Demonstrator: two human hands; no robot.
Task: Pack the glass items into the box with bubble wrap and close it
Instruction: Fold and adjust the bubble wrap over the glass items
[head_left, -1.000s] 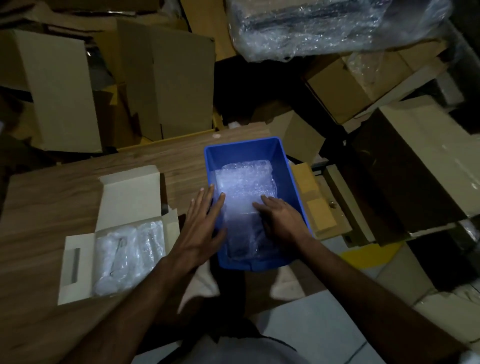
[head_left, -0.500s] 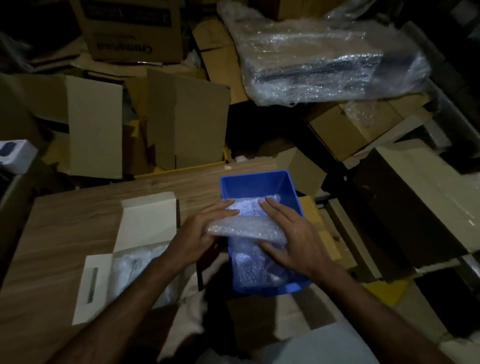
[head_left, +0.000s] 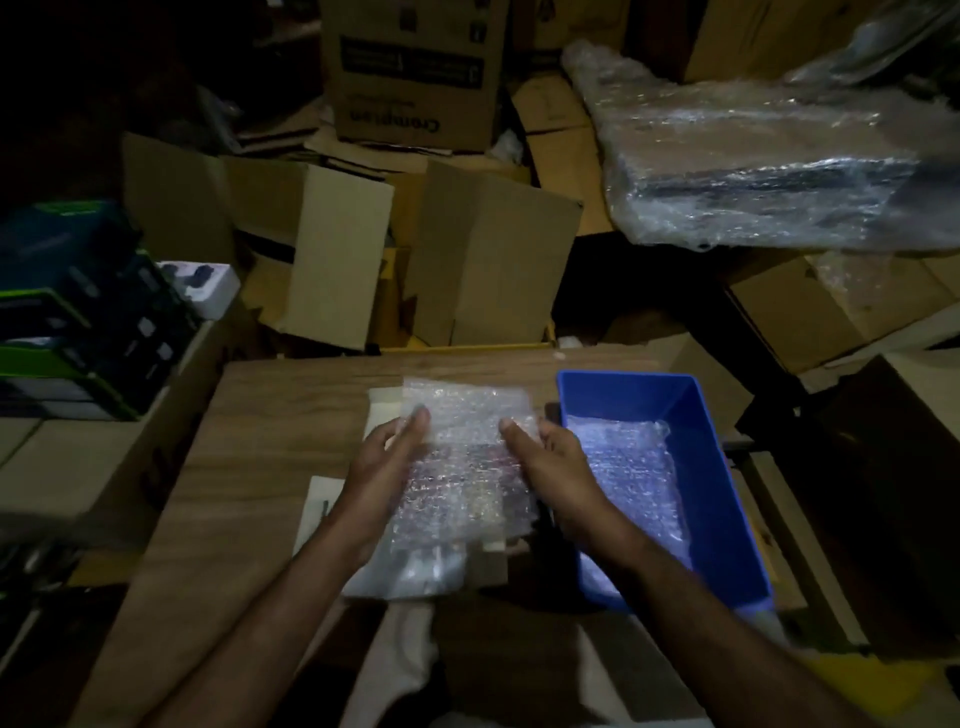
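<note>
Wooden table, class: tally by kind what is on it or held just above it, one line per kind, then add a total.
Blue bins: 1
White boxes: 1, open and mostly hidden
Bubble wrap sheets: 2, one held over the box by the left hand and right hand, one lying in the bin
Total: 4

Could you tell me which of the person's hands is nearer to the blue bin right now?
Right. The right hand grips the bubble wrap sheet beside the blue bin; the left hand holds the sheet's far edge.
</note>
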